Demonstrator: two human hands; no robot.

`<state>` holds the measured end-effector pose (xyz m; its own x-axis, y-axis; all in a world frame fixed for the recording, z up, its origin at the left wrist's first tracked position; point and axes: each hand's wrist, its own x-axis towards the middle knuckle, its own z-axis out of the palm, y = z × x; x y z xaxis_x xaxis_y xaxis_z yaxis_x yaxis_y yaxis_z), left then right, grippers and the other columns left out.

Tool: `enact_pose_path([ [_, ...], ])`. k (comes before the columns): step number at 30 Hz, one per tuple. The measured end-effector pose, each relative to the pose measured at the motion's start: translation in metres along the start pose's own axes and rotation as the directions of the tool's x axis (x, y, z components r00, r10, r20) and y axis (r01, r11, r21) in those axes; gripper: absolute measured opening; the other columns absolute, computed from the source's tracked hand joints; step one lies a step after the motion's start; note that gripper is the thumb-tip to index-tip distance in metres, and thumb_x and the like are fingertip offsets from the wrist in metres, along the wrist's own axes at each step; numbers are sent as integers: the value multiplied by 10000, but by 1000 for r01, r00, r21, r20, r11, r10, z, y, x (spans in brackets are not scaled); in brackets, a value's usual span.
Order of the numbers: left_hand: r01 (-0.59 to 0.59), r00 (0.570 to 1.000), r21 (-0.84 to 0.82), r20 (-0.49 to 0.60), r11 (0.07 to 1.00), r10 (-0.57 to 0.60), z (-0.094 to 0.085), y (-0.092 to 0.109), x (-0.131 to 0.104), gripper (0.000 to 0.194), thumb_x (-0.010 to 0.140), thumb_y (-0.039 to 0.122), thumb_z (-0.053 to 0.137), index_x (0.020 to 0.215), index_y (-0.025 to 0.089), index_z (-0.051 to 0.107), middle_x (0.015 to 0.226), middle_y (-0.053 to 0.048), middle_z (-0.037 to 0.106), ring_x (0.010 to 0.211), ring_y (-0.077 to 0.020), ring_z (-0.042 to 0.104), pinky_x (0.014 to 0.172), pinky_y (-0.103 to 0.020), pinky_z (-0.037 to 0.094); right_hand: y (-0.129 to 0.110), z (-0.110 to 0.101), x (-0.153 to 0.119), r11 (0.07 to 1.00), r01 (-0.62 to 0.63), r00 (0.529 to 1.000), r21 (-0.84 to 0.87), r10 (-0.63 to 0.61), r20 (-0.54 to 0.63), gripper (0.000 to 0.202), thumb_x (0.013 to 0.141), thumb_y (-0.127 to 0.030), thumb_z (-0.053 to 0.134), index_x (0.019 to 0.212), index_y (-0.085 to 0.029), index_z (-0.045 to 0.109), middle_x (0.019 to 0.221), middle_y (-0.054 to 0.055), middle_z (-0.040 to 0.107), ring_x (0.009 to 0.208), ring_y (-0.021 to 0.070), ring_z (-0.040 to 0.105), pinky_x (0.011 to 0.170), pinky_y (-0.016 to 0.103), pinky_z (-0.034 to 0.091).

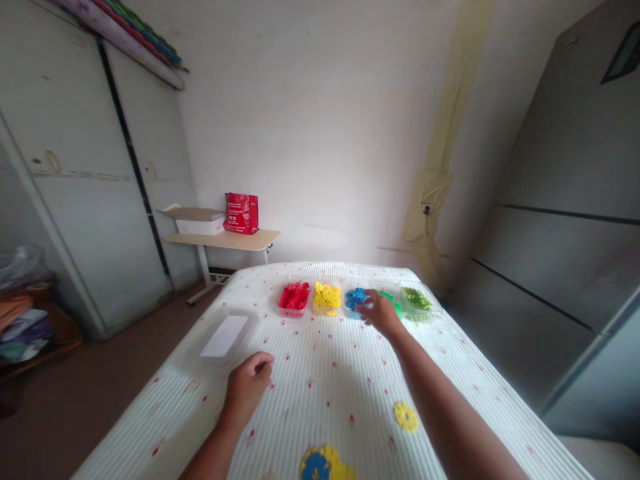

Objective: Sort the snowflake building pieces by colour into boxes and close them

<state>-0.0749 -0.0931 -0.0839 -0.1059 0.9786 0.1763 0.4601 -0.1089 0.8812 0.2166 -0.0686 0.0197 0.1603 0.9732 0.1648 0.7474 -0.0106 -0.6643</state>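
Note:
My right hand (381, 313) reaches to the clear tub of blue snowflake discs (355, 298), its fingers bent and apart at the tub's near right side. Partly behind that hand is a tub of green pieces (391, 301). My left hand (251, 380) rests on the cloth with its fingers curled in, and no object shows in it. Near the front edge lie joined yellow and blue discs (327, 463), cut off by the frame. A single yellow disc (405, 416) lies beside my right forearm.
Tubs of red pieces (294, 297), yellow pieces (327, 297) and light green pieces (417, 300) stand in the same row. A clear lid (245, 337) with a white paper (224, 336) lies at left. Behind is a small table (250, 241) with a red bag (241, 213).

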Motion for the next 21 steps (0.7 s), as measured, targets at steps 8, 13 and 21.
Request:
enact_pose_path([
  [8, -100, 994, 42, 58, 994, 97, -1, 12, -8, 194, 663, 306, 477, 701, 188, 627, 637, 16, 645, 594, -144, 584, 576, -222, 455, 78, -15, -44, 967, 23, 946, -254, -103, -307, 260, 772, -270, 385, 703, -164, 612, 692, 67, 639, 610, 154, 578, 600, 243, 384],
  [13, -256, 902, 35, 367, 966, 226, 8, 38, -34, 156, 652, 242, 512, 695, 168, 642, 693, -12, 642, 670, -141, 568, 650, -225, 439, 143, -33, -79, 929, -130, 945, -346, 10, -327, 246, 751, -295, 376, 697, -190, 591, 710, 56, 646, 635, 168, 577, 600, 242, 379],
  [21, -587, 608, 169, 738, 791, 294, 17, 76, -87, 457, 467, 384, 735, 904, 267, 666, 855, -1, 614, 825, -189, 527, 813, -324, 368, 153, -36, -79, 902, -173, 957, -396, 59, -284, 218, 755, -263, 399, 755, -184, 602, 806, 53, 648, 706, 161, 572, 626, 232, 372],
])
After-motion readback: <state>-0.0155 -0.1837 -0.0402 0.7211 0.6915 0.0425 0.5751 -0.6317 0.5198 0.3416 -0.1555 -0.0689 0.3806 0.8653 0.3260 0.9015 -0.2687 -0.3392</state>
